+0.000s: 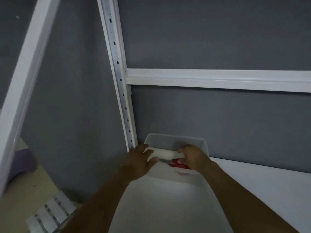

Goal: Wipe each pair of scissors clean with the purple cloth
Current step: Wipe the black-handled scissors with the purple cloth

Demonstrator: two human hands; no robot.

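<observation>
Translucent bin in the white table's back left corner, hard against the perforated upright. Left hand and right hand each curl round one end of a white roll over the bin. Red scissors lie inside, beneath the right hand. The purple cloth lies well apart, far left.

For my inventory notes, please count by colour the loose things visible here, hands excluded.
White: 3 (bin, roll, ribbed block)
Red: 1 (blurred thing in bin)
Purple: 1 (soft lump at left)
Total: 5
</observation>
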